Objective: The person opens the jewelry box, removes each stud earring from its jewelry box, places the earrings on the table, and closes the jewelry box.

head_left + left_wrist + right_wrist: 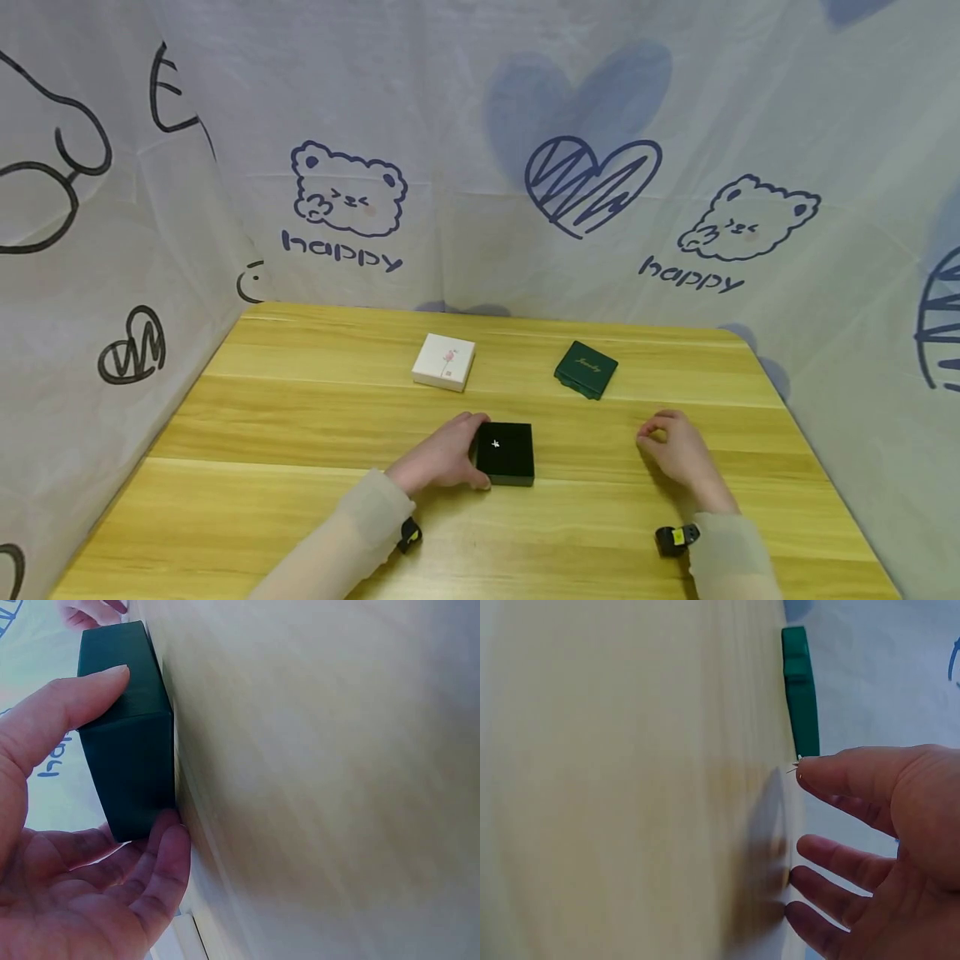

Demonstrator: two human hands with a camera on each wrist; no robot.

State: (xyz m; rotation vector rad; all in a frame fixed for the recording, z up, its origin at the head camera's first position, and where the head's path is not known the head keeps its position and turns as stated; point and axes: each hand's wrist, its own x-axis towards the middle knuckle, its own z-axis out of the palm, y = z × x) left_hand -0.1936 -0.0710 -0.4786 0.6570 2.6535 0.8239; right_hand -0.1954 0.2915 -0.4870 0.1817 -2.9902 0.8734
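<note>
My left hand (448, 454) grips the left side of an open dark green box (506, 463) with a black lining, its thumb at the near edge and fingers at the far one. A small silver star-shaped piece (495, 444) sits on the lining. In the left wrist view the box wall (131, 765) stands between thumb and fingers. To the right, my right hand (678, 450) is held low at the table, pinching a tiny piece with a thin metal pin (792, 769), seemingly a stud earring, between thumb and index finger. Most of it is hidden by the fingertips.
A white box (444, 362) with a pink flower print stands behind my left hand. A flat green case (587, 370) with gold lettering lies at the back right. The wooden table (300, 425) meets printed cloth (465, 225) behind and at the sides.
</note>
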